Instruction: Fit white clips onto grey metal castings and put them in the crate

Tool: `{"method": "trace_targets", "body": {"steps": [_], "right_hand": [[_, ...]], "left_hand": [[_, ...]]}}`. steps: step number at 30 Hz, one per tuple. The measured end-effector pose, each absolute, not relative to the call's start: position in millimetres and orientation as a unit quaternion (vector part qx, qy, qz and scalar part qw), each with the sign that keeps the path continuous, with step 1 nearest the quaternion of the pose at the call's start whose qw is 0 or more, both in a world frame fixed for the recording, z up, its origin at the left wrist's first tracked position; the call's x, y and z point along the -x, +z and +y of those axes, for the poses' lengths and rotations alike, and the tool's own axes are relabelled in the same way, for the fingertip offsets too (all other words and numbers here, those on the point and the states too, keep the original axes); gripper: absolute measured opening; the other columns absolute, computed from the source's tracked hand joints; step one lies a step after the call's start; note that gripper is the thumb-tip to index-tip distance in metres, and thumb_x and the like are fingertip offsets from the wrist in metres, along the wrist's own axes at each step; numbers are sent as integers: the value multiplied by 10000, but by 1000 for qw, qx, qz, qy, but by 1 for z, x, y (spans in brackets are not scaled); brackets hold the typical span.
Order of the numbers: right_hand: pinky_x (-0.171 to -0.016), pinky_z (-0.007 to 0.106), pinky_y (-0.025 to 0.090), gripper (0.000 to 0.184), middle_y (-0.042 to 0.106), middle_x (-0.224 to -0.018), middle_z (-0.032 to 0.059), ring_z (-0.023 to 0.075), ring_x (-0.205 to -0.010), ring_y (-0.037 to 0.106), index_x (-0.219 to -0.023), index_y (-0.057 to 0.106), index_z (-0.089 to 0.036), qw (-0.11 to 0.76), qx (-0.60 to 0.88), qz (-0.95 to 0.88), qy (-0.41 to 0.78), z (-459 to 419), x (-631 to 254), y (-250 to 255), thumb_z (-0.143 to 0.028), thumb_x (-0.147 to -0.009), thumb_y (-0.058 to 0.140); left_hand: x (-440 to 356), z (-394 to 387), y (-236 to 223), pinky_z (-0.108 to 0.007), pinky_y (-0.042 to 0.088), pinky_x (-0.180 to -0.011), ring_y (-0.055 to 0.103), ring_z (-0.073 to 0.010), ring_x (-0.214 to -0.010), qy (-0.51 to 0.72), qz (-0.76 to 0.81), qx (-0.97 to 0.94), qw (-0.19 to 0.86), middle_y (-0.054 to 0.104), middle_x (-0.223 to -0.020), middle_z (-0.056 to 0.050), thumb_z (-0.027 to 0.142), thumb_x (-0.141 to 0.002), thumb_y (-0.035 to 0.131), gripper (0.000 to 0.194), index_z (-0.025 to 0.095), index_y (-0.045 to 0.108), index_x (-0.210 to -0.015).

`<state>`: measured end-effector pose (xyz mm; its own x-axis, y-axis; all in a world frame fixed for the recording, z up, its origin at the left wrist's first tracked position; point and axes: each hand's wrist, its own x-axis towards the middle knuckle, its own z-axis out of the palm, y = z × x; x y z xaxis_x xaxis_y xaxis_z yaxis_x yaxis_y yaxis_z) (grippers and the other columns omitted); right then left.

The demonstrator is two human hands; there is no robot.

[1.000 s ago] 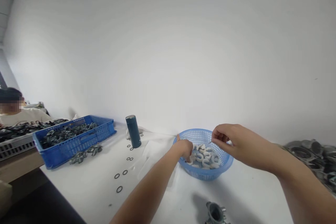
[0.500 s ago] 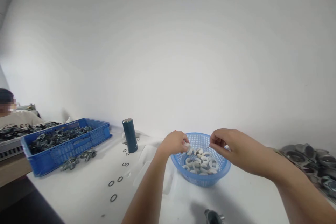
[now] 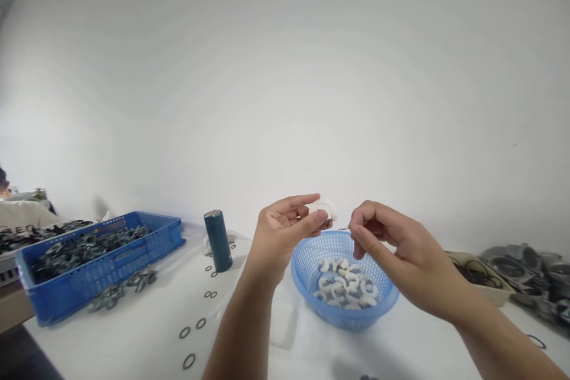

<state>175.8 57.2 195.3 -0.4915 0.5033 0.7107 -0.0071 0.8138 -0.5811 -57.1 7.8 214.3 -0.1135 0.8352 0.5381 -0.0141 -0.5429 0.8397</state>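
My left hand [image 3: 287,228] pinches a white C-shaped ring piece [image 3: 327,208] between thumb and fingers, raised above the rim of a blue plastic basket [image 3: 303,285]. Close beside it on the right, my right hand [image 3: 387,234] is closed on a thin metal pin [image 3: 344,228], whose tip points toward the ring piece. A small gap shows between tip and piece. Inside the basket lie several more white curved pieces [image 3: 351,279]. My fingers cover part of the held piece and most of the pin.
To the left stand a dark teal flask [image 3: 218,240] and a blue crate [image 3: 102,270] of metal parts. Several black rings [image 3: 189,361] lie on the white table [image 3: 146,338]. At right are a yellowish tray [image 3: 494,294] and piled metal parts [image 3: 529,273]. Another person sits far left.
My left hand has lifted the white piece up out of the basket and turned it upward. My right hand has moved left, bringing the pin close to it. The view has shifted slightly.
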Motion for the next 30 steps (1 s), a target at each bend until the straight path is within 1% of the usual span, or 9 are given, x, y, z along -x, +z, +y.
{"method": "trace_targets", "body": {"steps": [2, 4, 7, 11, 14, 16, 20, 25, 30], "right_hand": [[-708, 300, 579, 324, 727, -906, 36, 202, -826, 726, -1063, 665, -267, 499, 147, -814, 258, 49, -173, 196, -548, -1201, 584], [-716, 312, 594, 307, 739, -940, 53, 218, -857, 740, -1072, 668, -266, 507, 157, -815, 232, 45, -170, 195, -532, -1201, 584], [-710, 313, 600, 265, 752, -999, 58, 223, -901, 747, -1087, 666, -271, 511, 166, -823, 186, 47, -166, 191, -490, -1206, 575], [-750, 306, 618, 216, 754, -1034, 39, 209, -940, 757, -1102, 674, -285, 506, 153, -832, 169, 50, -166, 190, -442, -1212, 572], [-747, 311, 616, 214, 744, -1030, 40, 209, -942, 756, -1068, 670, -276, 503, 141, -839, 152, 50, -168, 192, -408, -1208, 578], [-736, 301, 594, 186, 735, -1013, 25, 186, -912, 738, -1058, 663, -270, 509, 128, -841, 133, 48, -169, 194, -353, -1204, 584], [-751, 258, 556, 141, 714, -989, -29, 122, -885, 696, -1067, 642, -271, 522, 102, -840, 105, 44, -166, 195, -253, -1191, 579], [-782, 226, 541, 137, 691, -981, -54, 94, -889, 663, -1074, 638, -276, 533, 93, -837, 79, 42, -162, 194, -238, -1189, 575], [-772, 209, 531, 124, 689, -974, -60, 82, -871, 652, -1089, 645, -276, 542, 91, -833, 63, 41, -162, 194, -228, -1186, 585]], "left_hand": [[58, 6, 215, -315, 708, -816, 867, -240, -938, 663, 347, -569, 342, 829, -967, -75, 478, -799, 1043, 594, 191, 827, -1272], [57, 5, 216, -300, 712, -785, 857, -223, -909, 659, 343, -565, 358, 838, -986, -91, 519, -773, 1051, 606, 184, 840, -1233], [53, 1, 217, -284, 725, -775, 837, -182, -853, 652, 343, -568, 366, 794, -957, -53, 531, -768, 1052, 556, 192, 870, -1170], [50, -5, 218, -269, 732, -774, 835, -165, -822, 650, 354, -570, 357, 715, -905, -1, 481, -793, 1048, 526, 227, 886, -1224], [49, -11, 219, -270, 728, -787, 848, -188, -865, 642, 372, -573, 347, 793, -946, -43, 537, -831, 1011, 554, 223, 885, -1269], [47, -16, 221, -248, 715, -815, 848, -178, -895, 636, 390, -573, 341, 842, -983, -67, 551, -881, 971, 510, 225, 891, -1265], [41, -22, 224, -226, 706, -826, 843, -150, -852, 644, 407, -556, 332, 873, -995, -75, 506, -925, 947, 421, 222, 904, -1232], [35, -27, 226, -215, 719, -815, 848, -149, -840, 667, 389, -537, 339, 872, -954, -65, 443, -919, 963, 368, 201, 907, -1191], [26, -39, 232, -238, 732, -811, 841, -160, -872, 689, 393, -514, 327, 845, -928, -62, 343, -957, 922, 273, 157, 896, -1156]]}}
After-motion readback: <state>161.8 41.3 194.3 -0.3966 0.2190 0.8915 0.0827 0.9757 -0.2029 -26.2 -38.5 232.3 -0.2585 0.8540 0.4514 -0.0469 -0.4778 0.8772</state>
